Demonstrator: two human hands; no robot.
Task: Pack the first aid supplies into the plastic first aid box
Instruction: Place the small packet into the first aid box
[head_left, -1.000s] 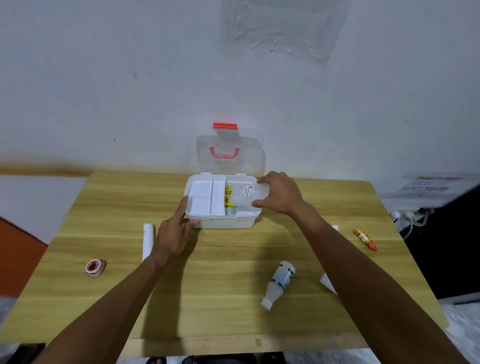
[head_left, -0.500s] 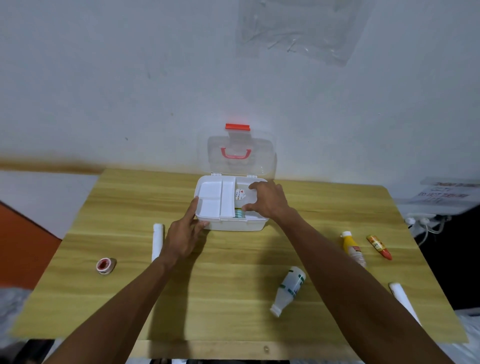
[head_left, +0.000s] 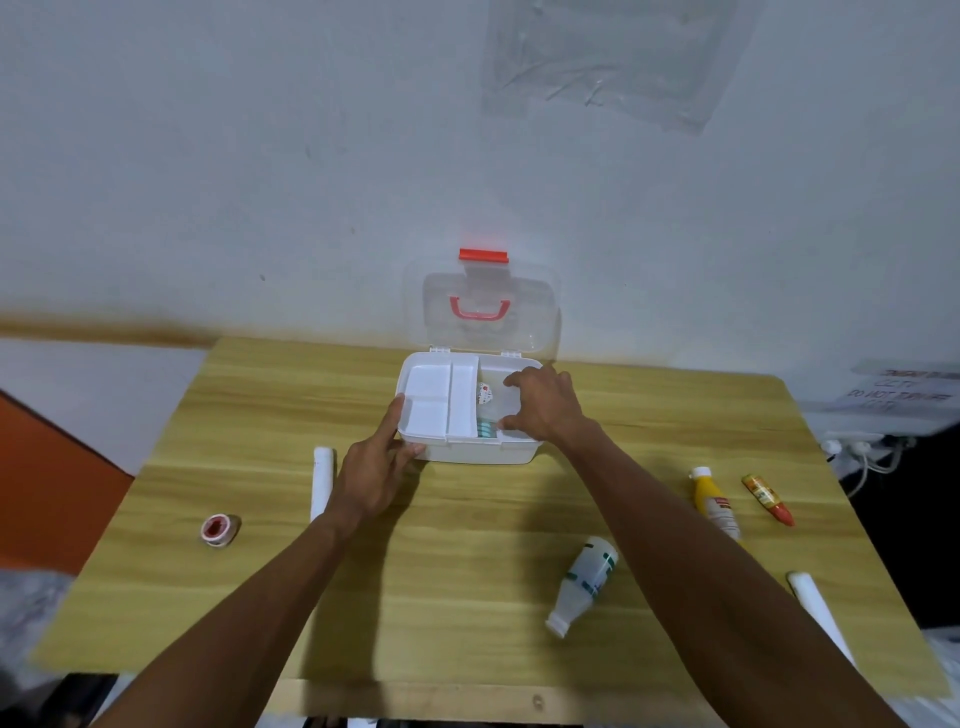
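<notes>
The white first aid box stands open at the table's far middle, its clear lid with a red handle upright against the wall. A white divided tray fills the box's left half. My left hand grips the box's front left corner, thumb on the tray's rim. My right hand reaches into the right compartment, fingers closed on a translucent packet with a red mark. A teal item lies under it. Loose on the table are a white-and-green bottle, a yellow bottle and an orange tube.
A white roll lies just left of my left wrist, and a red-cored tape roll further left. Another white roll lies near the wooden table's right front edge. Cables and a socket hang off to the right.
My right hand has brought the translucent packet from above the box's right edge down into the right compartment. My left hand stays on the box's corner. The camera view shifted right.
</notes>
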